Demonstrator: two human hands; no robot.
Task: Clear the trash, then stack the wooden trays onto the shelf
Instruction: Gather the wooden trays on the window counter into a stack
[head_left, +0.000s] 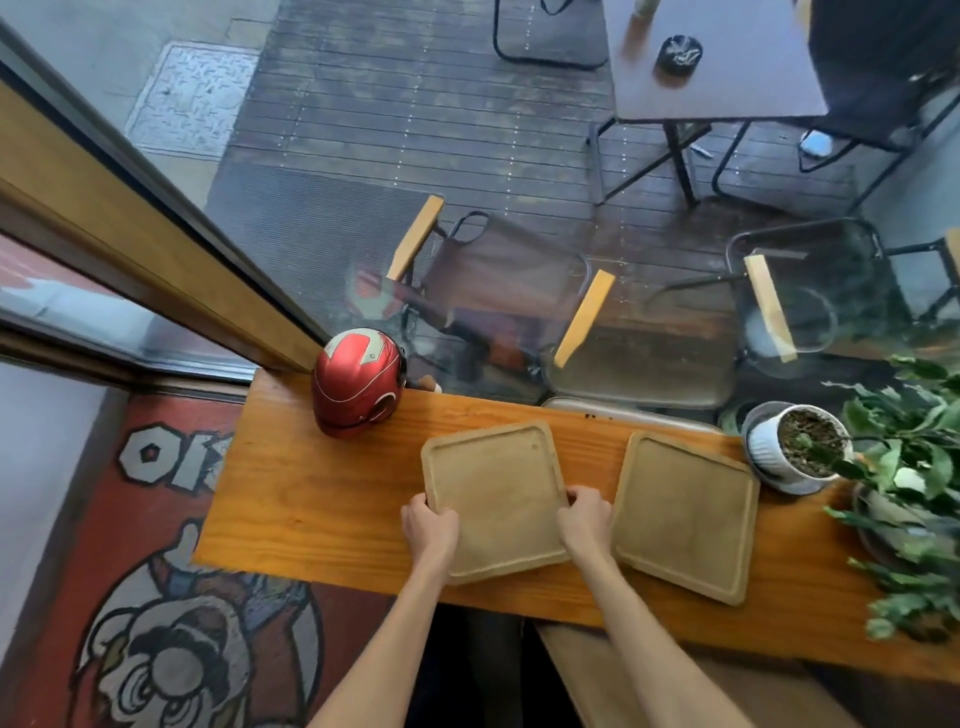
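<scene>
Two empty square wooden trays lie on an orange wooden counter (311, 493) by a window. The left tray (493, 493) sits in the middle, slightly rotated. My left hand (430, 526) grips its left edge and my right hand (586, 519) grips its right edge, fingers curled over the rim. The right tray (685, 514) lies just right of my right hand, tilted like a diamond, with nothing touching it. No trash shows on either tray.
A red helmet (358, 382) stands at the counter's back left. A white potted plant (795, 447) and leafy greenery (914, 493) crowd the right end. Glass runs behind the counter, with chairs and a table outside. A painted wall lies below left.
</scene>
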